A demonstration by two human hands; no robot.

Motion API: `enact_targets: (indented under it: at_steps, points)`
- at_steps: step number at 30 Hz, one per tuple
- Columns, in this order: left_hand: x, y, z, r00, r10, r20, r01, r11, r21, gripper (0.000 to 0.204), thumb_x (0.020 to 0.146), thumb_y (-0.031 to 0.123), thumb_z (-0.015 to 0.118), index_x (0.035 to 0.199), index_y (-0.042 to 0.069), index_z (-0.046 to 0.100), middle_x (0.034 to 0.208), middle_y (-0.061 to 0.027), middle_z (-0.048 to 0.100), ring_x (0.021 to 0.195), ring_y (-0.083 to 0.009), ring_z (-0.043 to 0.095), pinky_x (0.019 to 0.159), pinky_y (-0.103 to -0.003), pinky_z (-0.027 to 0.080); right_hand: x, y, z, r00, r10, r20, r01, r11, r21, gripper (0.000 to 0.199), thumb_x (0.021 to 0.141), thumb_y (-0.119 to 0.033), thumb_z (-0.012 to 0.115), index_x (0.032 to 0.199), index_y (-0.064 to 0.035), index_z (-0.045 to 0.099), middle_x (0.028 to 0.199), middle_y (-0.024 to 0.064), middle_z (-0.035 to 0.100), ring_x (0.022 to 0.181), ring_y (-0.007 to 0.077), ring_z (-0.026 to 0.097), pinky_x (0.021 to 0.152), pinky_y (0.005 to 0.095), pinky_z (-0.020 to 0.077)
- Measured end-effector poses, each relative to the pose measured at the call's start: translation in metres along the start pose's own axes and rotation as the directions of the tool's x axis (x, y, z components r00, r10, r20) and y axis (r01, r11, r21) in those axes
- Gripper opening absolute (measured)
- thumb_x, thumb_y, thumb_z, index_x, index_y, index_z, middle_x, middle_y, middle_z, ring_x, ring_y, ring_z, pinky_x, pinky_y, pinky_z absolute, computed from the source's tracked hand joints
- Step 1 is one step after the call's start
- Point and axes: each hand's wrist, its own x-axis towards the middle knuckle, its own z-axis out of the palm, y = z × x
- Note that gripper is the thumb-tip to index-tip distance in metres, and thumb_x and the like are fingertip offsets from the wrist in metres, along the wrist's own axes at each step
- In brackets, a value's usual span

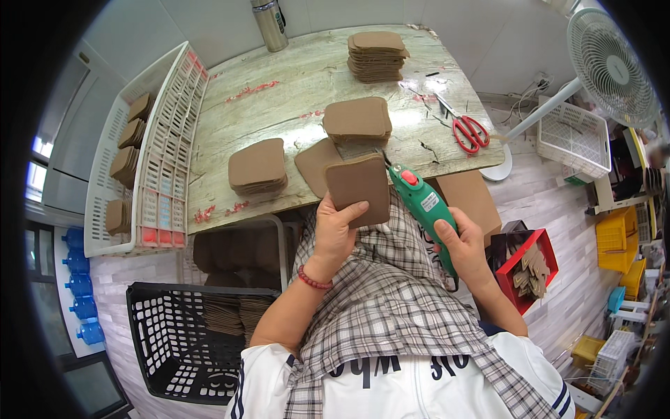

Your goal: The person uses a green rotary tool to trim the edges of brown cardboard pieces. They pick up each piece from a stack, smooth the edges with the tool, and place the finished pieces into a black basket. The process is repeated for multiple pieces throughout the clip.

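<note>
My left hand [337, 227] grips a brown, round-cornered fabric-like piece [359, 187], its thumb lying on the face. A green handheld electric cutter [427, 204] with a red switch is in my right hand [463, 242], fingers wrapped round its body. The cutter's narrow dark tip points at the piece's upper right edge; whether they touch I cannot tell. Just behind lies a flat brown piece [312, 166] at the table's near edge. Stacks of similar pieces stand on the table: a middle stack [356, 117], a left stack [257, 165] and a far stack [377, 56].
Red-handled scissors [470, 134] and dark scraps lie on the table's [279, 105] right side. A white crate [171, 150] with brown pieces stands left, a black crate [174, 349] below. To the right are a red box [551, 255] of scraps and a fan [615, 70]. A steel flask [271, 26] stands behind.
</note>
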Motion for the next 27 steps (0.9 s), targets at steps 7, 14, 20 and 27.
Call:
enact_targets:
  at_steps: [7,14,20,27]
  points:
    - [0.002,-0.002,-0.001,1.0,0.013,-0.002,-0.013,0.999,-0.032,0.037,0.082,-0.009,0.061,0.118,0.001,0.057,0.112,-0.0099,0.065,0.103,-0.0203,0.064,0.09,-0.035,0.053,-0.002,0.005,0.002,1.0,-0.017,-0.005,0.017,1.0,-0.015,0.037,0.095,-0.034,0.058,0.108,0.0005,0.057,0.08,0.0035,0.061,0.063,0.0059,0.052,0.056,0.0194,0.0432]
    - [0.0,0.0,-0.002,1.0,-0.021,0.004,0.021,1.0,0.001,0.038,0.083,-0.009,0.06,0.119,0.001,0.056,0.112,-0.0106,0.065,0.101,-0.0199,0.064,0.089,-0.035,0.054,-0.003,0.0,0.002,1.0,-0.016,-0.016,0.016,1.0,-0.002,0.038,0.095,-0.035,0.059,0.108,0.0002,0.058,0.08,0.0033,0.061,0.062,0.0061,0.052,0.056,0.0197,0.0436]
    - [-0.001,0.011,-0.012,0.995,-0.097,0.012,0.096,0.991,0.089,0.04,0.08,-0.011,0.06,0.119,0.001,0.056,0.111,-0.0099,0.065,0.1,-0.0184,0.065,0.087,-0.033,0.054,-0.004,0.003,-0.006,1.0,0.014,0.028,-0.014,1.0,0.006,0.037,0.093,-0.031,0.063,0.109,0.0022,0.059,0.079,0.0014,0.058,0.062,0.0059,0.052,0.055,0.0207,0.0444]
    - [-0.002,0.031,-0.029,0.983,-0.18,0.031,0.167,0.955,0.246,0.041,0.079,-0.009,0.062,0.119,0.0,0.057,0.11,-0.0104,0.066,0.099,-0.0192,0.065,0.085,-0.034,0.055,-0.004,0.002,-0.019,0.993,0.061,0.105,-0.055,0.997,-0.063,0.036,0.092,-0.031,0.063,0.108,0.0013,0.059,0.078,0.0012,0.057,0.061,0.0057,0.052,0.055,0.0208,0.0447]
